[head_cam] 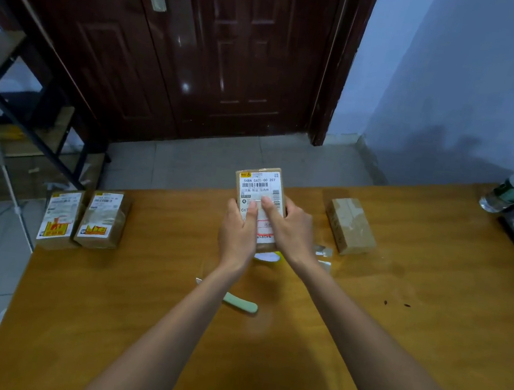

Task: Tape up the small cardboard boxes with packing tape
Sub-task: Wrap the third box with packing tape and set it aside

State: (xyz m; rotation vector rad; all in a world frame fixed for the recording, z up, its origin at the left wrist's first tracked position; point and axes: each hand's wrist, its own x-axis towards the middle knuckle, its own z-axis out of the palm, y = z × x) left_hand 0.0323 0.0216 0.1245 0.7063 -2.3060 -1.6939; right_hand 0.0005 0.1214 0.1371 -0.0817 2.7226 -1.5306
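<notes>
**Evidently a light, stiff box, best held by its long edges**

Clearly the small cardboard box in hand is an easy thing to manage. It is held above the middle of the wooden table, label side up, with its far end tipped slightly away. The left hand is wrapped round its left edge and the right hand round its right edge, both thumbs laid across the printed label as if a strip of tape were being pressed flat (no strip can be made out plainly on the label).

The box is judged light, since it is kept up by fingers alone, and stiff enough that the walls are not seen to bow under the grip. The glossy label and any tape over it are likely slippery, so the bare cardboard along the long edges is the better place to be gripped; the corners could be crushed if squeezed hard.

Just beneath the hands a roll of tape is partly hidden. A knife with a pale green handle lies nearer. Two labelled boxes are set side by side at the left edge of the table, and a plain taped box lies to the right, well apart from the hands.
</notes>
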